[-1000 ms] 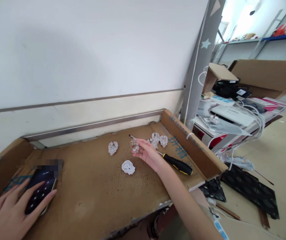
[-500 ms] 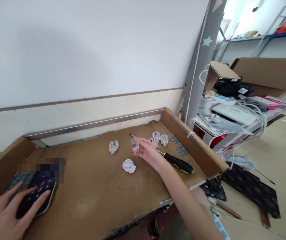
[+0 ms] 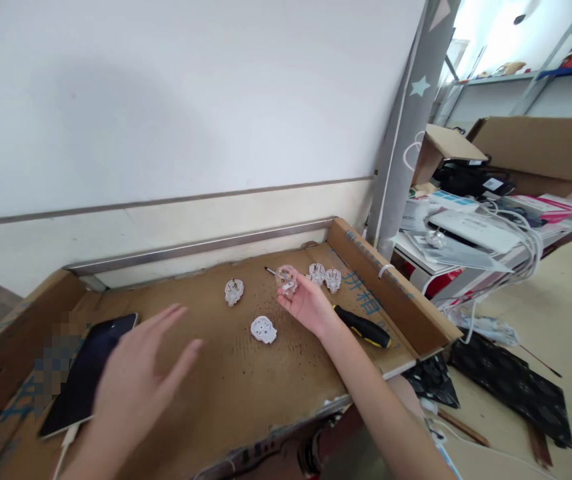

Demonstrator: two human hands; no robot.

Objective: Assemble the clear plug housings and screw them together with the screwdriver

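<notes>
Left hand (image 3: 141,363) has lifted off the phone (image 3: 86,373), spread open; right hand (image 3: 306,303) pinches a clear plug (image 3: 287,280), its direction too small to tell.

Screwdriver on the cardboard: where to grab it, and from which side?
The black-and-yellow handle, from above on the right. It lies flat with its butt end free, while the shaft passes behind the right hand, which holds a clear plug.

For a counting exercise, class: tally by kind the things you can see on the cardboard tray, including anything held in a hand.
Plugs with metal pins: 4
White plug cover: 1
Black-handled screwdriver: 1
Phone: 1
Total: 7
</notes>
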